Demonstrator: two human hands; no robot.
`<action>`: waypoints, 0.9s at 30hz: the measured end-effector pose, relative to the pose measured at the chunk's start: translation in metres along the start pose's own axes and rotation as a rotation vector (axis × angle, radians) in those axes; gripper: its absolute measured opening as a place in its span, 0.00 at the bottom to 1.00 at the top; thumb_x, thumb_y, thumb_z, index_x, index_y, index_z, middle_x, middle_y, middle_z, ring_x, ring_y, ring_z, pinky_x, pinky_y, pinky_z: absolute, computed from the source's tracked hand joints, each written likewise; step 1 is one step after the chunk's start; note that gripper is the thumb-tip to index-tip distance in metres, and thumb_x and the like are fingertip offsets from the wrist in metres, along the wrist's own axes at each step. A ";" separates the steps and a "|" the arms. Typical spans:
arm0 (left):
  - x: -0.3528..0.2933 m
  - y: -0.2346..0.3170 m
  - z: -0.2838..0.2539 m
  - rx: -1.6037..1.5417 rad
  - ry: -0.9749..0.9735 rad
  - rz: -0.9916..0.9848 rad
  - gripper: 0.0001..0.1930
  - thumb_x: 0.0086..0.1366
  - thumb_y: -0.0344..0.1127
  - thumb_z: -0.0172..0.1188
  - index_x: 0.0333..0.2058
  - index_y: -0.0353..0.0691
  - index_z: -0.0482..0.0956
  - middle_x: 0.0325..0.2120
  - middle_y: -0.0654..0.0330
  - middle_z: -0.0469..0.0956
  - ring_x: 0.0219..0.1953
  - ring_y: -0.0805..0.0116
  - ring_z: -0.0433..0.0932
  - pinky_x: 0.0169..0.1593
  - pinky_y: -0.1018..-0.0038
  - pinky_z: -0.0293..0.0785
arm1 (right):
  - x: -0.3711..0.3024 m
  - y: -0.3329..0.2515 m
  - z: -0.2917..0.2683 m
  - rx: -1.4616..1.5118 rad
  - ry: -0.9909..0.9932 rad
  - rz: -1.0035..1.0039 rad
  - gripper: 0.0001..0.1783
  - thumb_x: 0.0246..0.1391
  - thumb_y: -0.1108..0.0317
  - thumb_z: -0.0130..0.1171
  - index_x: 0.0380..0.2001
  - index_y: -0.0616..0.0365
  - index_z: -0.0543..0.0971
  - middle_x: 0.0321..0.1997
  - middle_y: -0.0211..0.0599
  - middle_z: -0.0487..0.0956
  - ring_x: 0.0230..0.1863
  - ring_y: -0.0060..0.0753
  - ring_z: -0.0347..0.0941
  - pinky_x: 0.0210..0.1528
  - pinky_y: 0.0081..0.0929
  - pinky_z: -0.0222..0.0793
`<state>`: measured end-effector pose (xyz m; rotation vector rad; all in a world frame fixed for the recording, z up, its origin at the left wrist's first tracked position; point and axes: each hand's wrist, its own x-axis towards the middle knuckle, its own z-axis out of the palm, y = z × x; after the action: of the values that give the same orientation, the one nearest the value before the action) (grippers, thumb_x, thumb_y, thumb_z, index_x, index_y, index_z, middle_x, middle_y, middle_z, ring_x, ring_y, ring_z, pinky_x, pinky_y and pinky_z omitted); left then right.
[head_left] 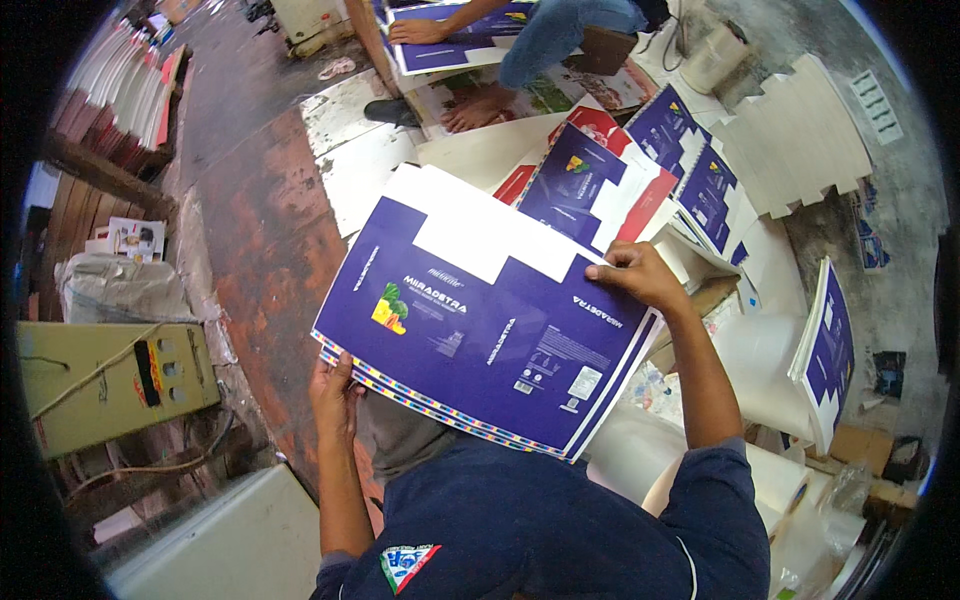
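Note:
Over my lap lie a few large printed carton sheets [455, 290], purple with white areas, held one on another and slightly offset at the lower and right edges. Coloured check strips run along their lower margins. My left hand [338, 390] grips the lower left corner, its thumb on top and the other fingers mostly underneath. At the upper right edge, my right hand [640, 275] pinches the sheets between thumb and bent fingers. The top sheet carries a vegetable picture and small panels of print.
Beyond the sheets lie more purple sheets [570, 185] and a red printed sheet [645, 210]. A co-worker's hand [420, 31] rests on another purple sheet at the top. White board stacks [795, 135] stand right; a greenish metal box [110, 385] is left.

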<state>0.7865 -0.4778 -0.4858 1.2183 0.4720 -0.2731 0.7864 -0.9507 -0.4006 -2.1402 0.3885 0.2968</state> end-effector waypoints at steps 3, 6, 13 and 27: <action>0.002 0.002 -0.004 -0.015 -0.017 0.002 0.24 0.63 0.36 0.64 0.54 0.35 0.69 0.32 0.64 0.79 0.26 0.80 0.78 0.22 0.87 0.73 | 0.003 0.006 -0.006 -0.059 0.095 -0.123 0.17 0.45 0.57 0.72 0.21 0.62 0.81 0.24 0.27 0.75 0.27 0.20 0.68 0.31 0.21 0.62; 0.006 0.001 -0.007 0.025 -0.020 -0.042 0.23 0.62 0.36 0.65 0.53 0.36 0.70 0.32 0.64 0.80 0.25 0.80 0.78 0.22 0.87 0.72 | 0.005 0.037 -0.047 -0.144 0.282 -0.175 0.18 0.47 0.56 0.70 0.22 0.63 0.80 0.22 0.26 0.72 0.24 0.20 0.65 0.28 0.23 0.60; -0.001 0.007 -0.002 -0.016 0.041 0.013 0.20 0.61 0.36 0.66 0.48 0.37 0.72 0.30 0.65 0.80 0.25 0.81 0.77 0.22 0.87 0.71 | -0.005 0.132 -0.137 0.092 0.516 0.167 0.17 0.53 0.52 0.67 0.24 0.56 0.82 0.22 0.20 0.73 0.24 0.14 0.64 0.28 0.17 0.58; -0.030 0.002 0.013 0.187 0.170 0.238 0.21 0.58 0.32 0.69 0.46 0.36 0.69 0.34 0.61 0.77 0.34 0.76 0.76 0.38 0.82 0.73 | -0.030 0.355 -0.099 -0.621 0.734 0.352 0.27 0.47 0.45 0.69 0.27 0.65 0.82 0.28 0.48 0.81 0.31 0.46 0.78 0.38 0.42 0.71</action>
<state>0.7640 -0.4904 -0.4658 1.4741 0.4494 -0.0099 0.6296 -1.2173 -0.6024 -2.7413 1.2307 -0.2303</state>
